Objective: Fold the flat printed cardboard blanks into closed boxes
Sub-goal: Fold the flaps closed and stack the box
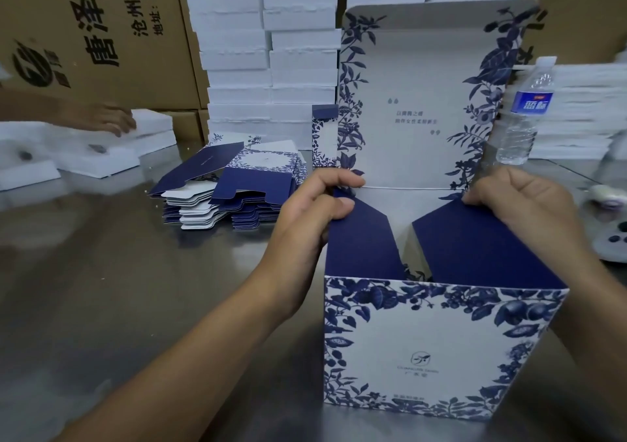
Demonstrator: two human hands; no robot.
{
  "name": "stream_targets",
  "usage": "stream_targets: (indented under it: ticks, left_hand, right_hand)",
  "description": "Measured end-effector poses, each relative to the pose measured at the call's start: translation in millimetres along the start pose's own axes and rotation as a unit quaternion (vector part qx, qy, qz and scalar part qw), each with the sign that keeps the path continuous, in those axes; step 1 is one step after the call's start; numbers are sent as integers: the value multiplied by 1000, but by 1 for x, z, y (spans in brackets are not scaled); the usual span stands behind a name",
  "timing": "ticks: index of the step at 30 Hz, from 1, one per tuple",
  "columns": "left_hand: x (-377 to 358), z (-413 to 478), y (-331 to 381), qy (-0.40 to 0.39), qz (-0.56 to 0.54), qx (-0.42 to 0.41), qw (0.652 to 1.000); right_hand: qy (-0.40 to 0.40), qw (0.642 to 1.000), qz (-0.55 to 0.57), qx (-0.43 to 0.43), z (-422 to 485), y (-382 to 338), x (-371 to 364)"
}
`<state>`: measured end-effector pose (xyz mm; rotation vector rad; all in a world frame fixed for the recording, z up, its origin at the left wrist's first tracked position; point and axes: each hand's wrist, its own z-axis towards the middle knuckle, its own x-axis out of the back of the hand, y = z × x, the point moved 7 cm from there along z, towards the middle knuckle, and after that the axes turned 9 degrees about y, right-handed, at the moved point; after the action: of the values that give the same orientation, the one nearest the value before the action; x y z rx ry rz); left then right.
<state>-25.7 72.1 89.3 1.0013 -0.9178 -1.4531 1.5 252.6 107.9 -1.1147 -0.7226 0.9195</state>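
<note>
A white box with blue floral print (434, 346) stands upright on the steel table in front of me, its top open. Its tall lid panel (417, 102) rises at the back. Two dark blue side flaps slant inward over the opening. My left hand (315, 204) pinches the back corner of the left flap (363, 234) between thumb and fingers. My right hand (522, 200) grips the back corner of the right flap (475, 238). A pile of flat printed blanks (234, 183) lies on the table to the left of the box.
White foam trays are stacked high behind (271, 51). Brown cartons (95, 34) stand at the far left, where another person's hand (105, 119) rests on foam pieces. A water bottle (526, 112) stands at the right behind the box. A white device (614, 238) lies at the right edge.
</note>
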Motion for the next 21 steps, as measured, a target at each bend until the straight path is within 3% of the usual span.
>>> stream_targets:
  ticks: [8, 18, 21]
  left_hand:
    - [1, 2, 0, 9, 3, 1, 1000]
    - [0, 2, 0, 13, 2, -2, 1000]
    - [1, -1, -4, 33, -14, -2, 999]
  right_hand:
    - [18, 999, 12, -23, 7, 4, 1]
    - [19, 996, -86, -2, 10, 6, 0]
    - [15, 999, -28, -24, 8, 10, -1]
